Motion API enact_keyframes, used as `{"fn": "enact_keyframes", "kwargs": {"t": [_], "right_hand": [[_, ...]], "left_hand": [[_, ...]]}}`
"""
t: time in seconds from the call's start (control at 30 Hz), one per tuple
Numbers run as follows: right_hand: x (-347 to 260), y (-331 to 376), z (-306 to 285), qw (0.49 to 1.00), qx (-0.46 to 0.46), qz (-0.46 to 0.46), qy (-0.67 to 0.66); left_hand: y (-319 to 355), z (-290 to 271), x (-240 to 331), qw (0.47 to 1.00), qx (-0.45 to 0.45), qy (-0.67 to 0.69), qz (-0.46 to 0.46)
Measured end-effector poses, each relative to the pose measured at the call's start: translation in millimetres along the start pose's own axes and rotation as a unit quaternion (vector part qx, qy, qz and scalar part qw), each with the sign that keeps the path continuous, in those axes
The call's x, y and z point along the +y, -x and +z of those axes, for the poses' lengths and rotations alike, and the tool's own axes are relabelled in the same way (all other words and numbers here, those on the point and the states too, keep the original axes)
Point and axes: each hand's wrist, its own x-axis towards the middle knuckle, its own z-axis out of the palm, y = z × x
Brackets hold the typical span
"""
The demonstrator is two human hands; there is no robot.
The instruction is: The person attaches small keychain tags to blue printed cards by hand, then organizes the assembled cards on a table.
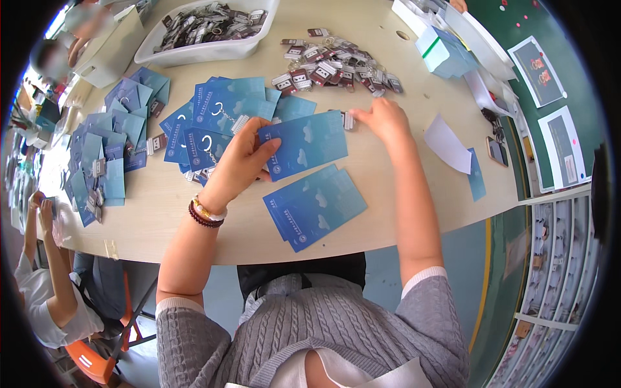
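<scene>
My left hand (242,163) grips a blue card (304,143) with white cloud shapes, holding it just above the table by its left edge. My right hand (383,118) rests on the table with its fingers on a small keychain tag (348,120) at the card's upper right corner. A fanned stack of the same blue cards (315,205) lies near the front edge below the held card. A loose heap of dark red and white keychain tags (333,66) sits beyond my right hand.
Blue cards with keychains attached (217,116) spread left of centre, more of them (103,155) at far left. A white tray of tags (208,31) stands at the back. Light blue boxes (446,53) and white paper (447,143) lie right. Another person (45,284) sits at lower left.
</scene>
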Motion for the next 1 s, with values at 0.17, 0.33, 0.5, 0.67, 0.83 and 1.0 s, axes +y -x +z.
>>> {"fn": "enact_keyframes", "kwargs": {"t": [0.17,0.33,0.5,0.67,0.83,1.0], "right_hand": [[-6,-15,-6,0.995,-0.089,0.027,-0.026],[27,-18,-3,0.985,0.029,-0.037,-0.165],[26,11,-22,0.855,0.117,-0.175,-0.474],[-9,53,-44,0.788,-0.015,-0.206,-0.580],[-68,97,-24,0.850,-0.193,-0.149,-0.466],[-74,103,1,0.864,-0.120,-0.197,-0.448]], "left_hand": [[0,1,2,0.999,-0.020,0.028,-0.020],[2,-1,1,0.993,-0.027,0.102,-0.047],[0,2,-3,0.993,-0.026,0.102,-0.049],[1,11,2,0.996,-0.017,0.072,-0.048],[4,15,-6,0.994,-0.020,0.085,-0.061],[3,22,-9,0.960,-0.091,0.253,-0.079]]}}
